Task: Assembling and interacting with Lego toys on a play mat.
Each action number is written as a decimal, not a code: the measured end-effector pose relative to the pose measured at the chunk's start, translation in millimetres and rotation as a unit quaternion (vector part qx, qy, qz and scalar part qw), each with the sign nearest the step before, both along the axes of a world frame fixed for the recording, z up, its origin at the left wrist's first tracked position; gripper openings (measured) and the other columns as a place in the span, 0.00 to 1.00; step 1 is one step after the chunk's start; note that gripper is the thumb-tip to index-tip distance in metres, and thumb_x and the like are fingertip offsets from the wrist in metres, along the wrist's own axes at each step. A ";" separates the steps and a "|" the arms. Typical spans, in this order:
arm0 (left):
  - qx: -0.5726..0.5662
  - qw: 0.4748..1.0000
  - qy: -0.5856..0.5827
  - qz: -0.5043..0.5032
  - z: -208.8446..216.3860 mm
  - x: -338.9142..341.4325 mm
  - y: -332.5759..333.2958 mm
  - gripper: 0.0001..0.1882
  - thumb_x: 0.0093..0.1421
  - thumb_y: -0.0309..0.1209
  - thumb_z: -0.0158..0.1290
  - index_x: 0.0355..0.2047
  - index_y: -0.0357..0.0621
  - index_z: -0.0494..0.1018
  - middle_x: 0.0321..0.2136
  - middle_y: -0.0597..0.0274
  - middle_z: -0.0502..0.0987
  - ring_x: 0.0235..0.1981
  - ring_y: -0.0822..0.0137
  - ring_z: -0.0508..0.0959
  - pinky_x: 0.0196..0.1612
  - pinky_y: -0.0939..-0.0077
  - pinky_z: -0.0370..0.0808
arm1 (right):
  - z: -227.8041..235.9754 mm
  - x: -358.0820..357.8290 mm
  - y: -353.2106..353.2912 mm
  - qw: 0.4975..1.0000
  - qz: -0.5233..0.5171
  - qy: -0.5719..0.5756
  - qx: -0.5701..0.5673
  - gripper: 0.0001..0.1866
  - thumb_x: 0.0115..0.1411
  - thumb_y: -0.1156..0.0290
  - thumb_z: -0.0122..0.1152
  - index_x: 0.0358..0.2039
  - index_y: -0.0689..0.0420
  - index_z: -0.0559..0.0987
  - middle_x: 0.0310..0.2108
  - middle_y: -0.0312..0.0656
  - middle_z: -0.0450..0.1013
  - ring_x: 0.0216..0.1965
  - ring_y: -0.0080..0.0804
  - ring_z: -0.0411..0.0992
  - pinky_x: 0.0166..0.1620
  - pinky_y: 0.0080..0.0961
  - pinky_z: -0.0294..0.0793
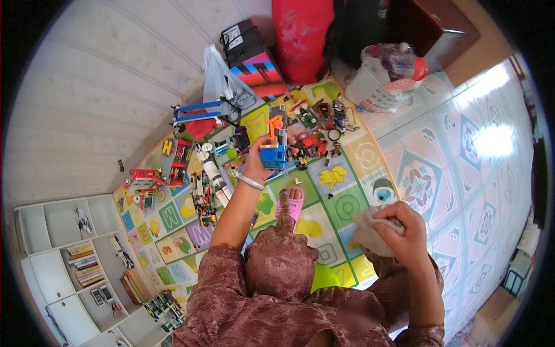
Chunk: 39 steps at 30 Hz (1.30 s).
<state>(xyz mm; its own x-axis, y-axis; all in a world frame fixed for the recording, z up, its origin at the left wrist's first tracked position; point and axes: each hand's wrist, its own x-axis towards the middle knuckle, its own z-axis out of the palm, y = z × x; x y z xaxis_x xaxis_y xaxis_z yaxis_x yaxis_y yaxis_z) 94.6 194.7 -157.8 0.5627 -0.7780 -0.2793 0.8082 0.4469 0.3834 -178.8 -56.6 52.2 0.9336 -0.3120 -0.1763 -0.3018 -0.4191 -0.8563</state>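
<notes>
My left hand [256,161] is closed around a toy brick truck [272,154] with a blue body, an orange upright part and a grey section behind. It is held above the play mat [332,199], in front of a spread of brick models. Out to the right, my right hand [408,230] grips a crumpled greyish-white cloth [370,228], its fingers pinched into the folds. Hand and cloth are apart from the truck. Beyond the truck lie a red brick car [307,142] and other small brick vehicles. A white brick rocket [214,173] lies left of my left hand.
Red brick models [180,162] and a blue-railed model [198,111] stand at the left. A white plastic bag [222,81], a patterned box [258,72] and a filled bin [381,81] line the back. A white shelf [63,240] with books is at lower left.
</notes>
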 end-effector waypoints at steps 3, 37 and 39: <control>-0.013 0.998 -0.036 -0.047 46.5 -19.0 -19.1 0.28 0.66 0.46 0.38 0.53 0.33 0.68 0.43 0.42 0.77 0.40 0.47 0.80 0.37 0.61 0.81 | 6.1 0.5 0.9 1.000 0.002 -0.001 0.027 0.10 0.49 0.71 0.68 0.32 0.59 0.81 0.31 0.43 0.76 0.33 0.35 0.76 0.39 0.27 0.73; 0.163 0.955 -0.234 -0.084 198.2 -186.7 -159.2 0.23 0.70 0.49 0.41 0.50 0.44 0.70 0.35 0.55 0.79 0.32 0.65 0.82 0.34 0.71 0.80 | 6.6 -9.0 -78.1 0.953 -0.213 -0.199 0.075 0.21 0.53 0.52 0.69 0.29 0.60 0.82 0.25 0.43 0.77 0.27 0.31 0.73 0.34 0.28 0.71; 0.209 0.918 -0.337 -0.002 194.2 -191.1 -166.1 0.21 0.70 0.45 0.43 0.50 0.40 0.71 0.38 0.58 0.78 0.33 0.68 0.81 0.37 0.74 0.79 | 8.9 -8.0 -83.3 0.969 -0.192 -0.150 0.043 0.21 0.53 0.51 0.68 0.29 0.60 0.82 0.24 0.44 0.77 0.26 0.32 0.73 0.34 0.29 0.71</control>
<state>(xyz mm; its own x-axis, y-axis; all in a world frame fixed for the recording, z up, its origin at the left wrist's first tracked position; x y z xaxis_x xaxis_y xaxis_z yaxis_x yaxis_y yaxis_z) -96.4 28.5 36.4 0.7150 -0.6844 -0.1429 0.3253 0.1447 0.9345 -186.7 -139.9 61.0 0.7650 -0.6425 0.0451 -0.1531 -0.2493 -0.9563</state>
